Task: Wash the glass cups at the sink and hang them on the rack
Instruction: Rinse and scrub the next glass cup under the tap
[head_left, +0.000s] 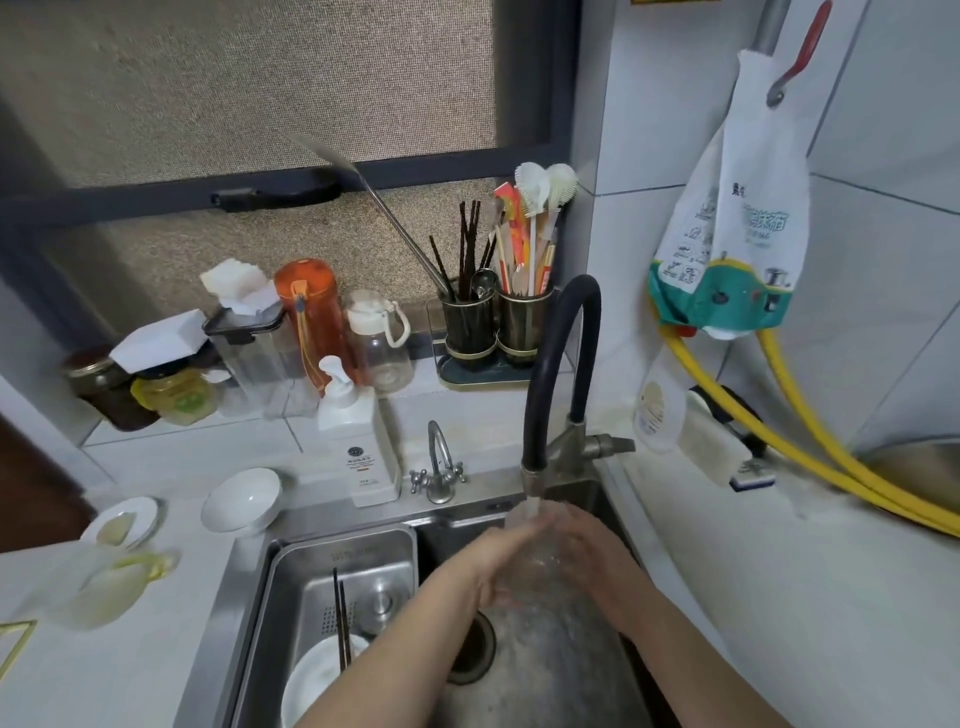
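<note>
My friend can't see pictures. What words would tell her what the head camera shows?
Two hands, the left hand and the right hand, hold a clear glass cup under water running from a black curved faucet over a steel sink. A white bowl with chopsticks sits in the sink's left basket, and bottles and utensil holders line the windowsill.

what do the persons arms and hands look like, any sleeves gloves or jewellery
Both forearms are bare as far as the frame shows, with no sleeves in view. The left hand and right hand wear no gloves. No ring, watch or bracelet is visible, though running water blurs the fingers, so a thin ring could go unseen.
</note>
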